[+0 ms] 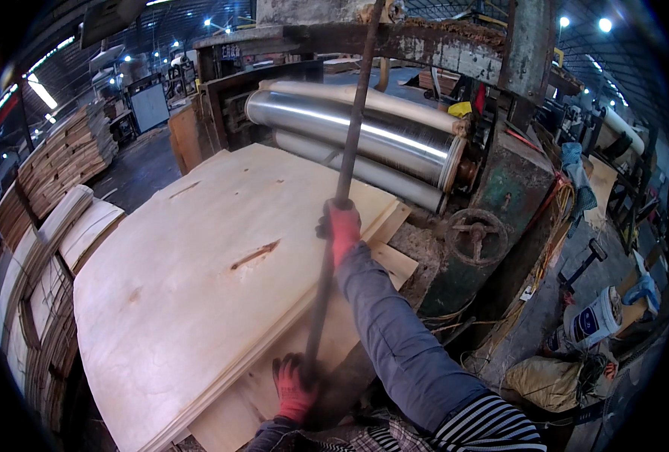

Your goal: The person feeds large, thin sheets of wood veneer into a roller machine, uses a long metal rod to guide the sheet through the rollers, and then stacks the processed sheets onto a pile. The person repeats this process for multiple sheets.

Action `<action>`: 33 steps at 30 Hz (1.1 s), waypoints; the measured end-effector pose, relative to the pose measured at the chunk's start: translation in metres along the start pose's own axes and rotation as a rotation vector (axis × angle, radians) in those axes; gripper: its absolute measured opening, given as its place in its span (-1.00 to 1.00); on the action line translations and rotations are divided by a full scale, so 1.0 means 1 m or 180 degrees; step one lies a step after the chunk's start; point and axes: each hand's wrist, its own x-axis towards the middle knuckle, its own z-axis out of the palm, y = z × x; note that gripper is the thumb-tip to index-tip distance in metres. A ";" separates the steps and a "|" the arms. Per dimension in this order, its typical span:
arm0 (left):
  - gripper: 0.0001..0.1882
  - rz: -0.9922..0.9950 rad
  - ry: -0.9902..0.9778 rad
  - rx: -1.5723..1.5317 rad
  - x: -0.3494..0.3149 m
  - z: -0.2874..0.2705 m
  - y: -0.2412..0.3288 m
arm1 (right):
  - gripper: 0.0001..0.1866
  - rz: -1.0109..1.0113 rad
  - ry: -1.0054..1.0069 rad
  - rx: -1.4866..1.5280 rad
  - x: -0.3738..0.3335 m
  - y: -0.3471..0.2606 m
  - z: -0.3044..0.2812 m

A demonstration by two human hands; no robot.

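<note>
A long dark metal rod (357, 113) slants upward in front of me, running from near my body to the top of the view. My right hand (342, 228), in a red and black glove, is wrapped round its middle with the arm stretched out. Lower down, my left hand (294, 389), gloved the same way, is closed at the rod's bottom end. Beneath the rod lies a stack of pale veneer sheets (176, 256); the top sheet has a dark split. Some lower sheets stick out on the right side.
Beyond the stack are a shiny metal roller (349, 128) and a rusty machine frame (455, 53). A handwheel (476, 236) sits right of the stack. Bundled veneer (29, 301) stands at the left. A hammer (583, 264), a white bucket (594, 320) and a sack (545, 383) are on the right.
</note>
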 end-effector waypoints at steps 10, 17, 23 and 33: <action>-0.42 0.0144 0.0056 0.0075 0.002 -0.002 0.002 | -0.87 0.0016 -0.0043 0.0349 0.003 0.004 -0.001; -0.36 0.0074 0.0149 -0.0038 0.003 -0.006 0.007 | -0.85 0.0078 -0.0152 0.0206 0.001 0.003 -0.001; -0.36 0.0239 0.0137 0.0095 0.008 -0.013 0.013 | -0.85 0.0054 -0.0179 0.0233 0.001 0.003 -0.003; -0.40 0.0121 0.0165 0.0041 0.004 -0.007 0.008 | -0.85 0.0059 -0.0037 0.0111 -0.001 0.000 0.000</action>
